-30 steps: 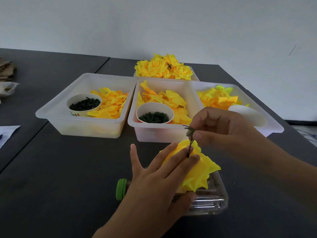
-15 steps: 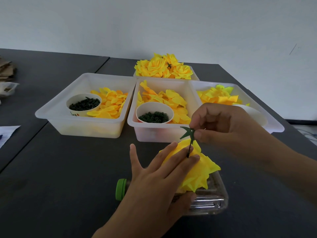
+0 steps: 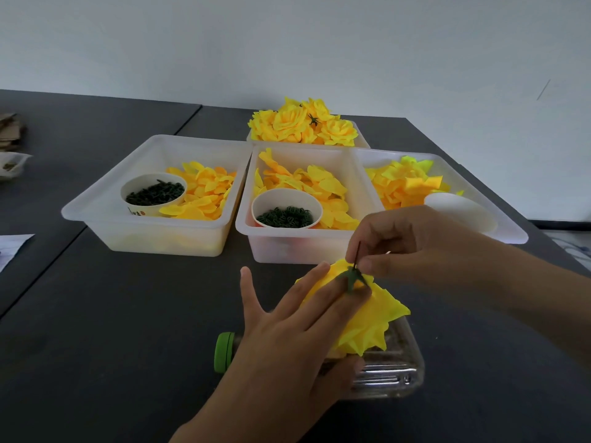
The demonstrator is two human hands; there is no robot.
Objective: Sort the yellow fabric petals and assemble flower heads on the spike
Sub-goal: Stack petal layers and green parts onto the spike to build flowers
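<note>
- A dark table point(image 3: 128, 314) runs to a plain pale wall point(image 3: 287, 43); a seam splits its top into two panels.
- Four translucent bins: the left bin point(image 3: 96, 212) and the middle bin point(image 3: 246, 225) each hold loose yellow petals point(image 3: 204, 190) and a white cup of small green pieces point(image 3: 155, 194); the right bin point(image 3: 511, 231) holds petals and a white cup point(image 3: 460, 212); the rear one carries finished flower heads point(image 3: 303, 124).
- Three cups in all; the right one's contents are hidden.
- The stacked yellow flower head point(image 3: 374, 314) sits on the thin spike point(image 3: 357, 252), above a clear bottle with a green cap point(image 3: 224, 351) lying on its side.
- The left hand point(image 3: 294, 340) lies flat, fingers straight, pressing the petals down.
- The right hand point(image 3: 412, 244) has its fingers curled, pinching a green calyx point(image 3: 351, 276) at the spike.
- Cardboard scraps point(image 3: 11, 132) and paper point(image 3: 12, 247) are cut off at the left edge.
</note>
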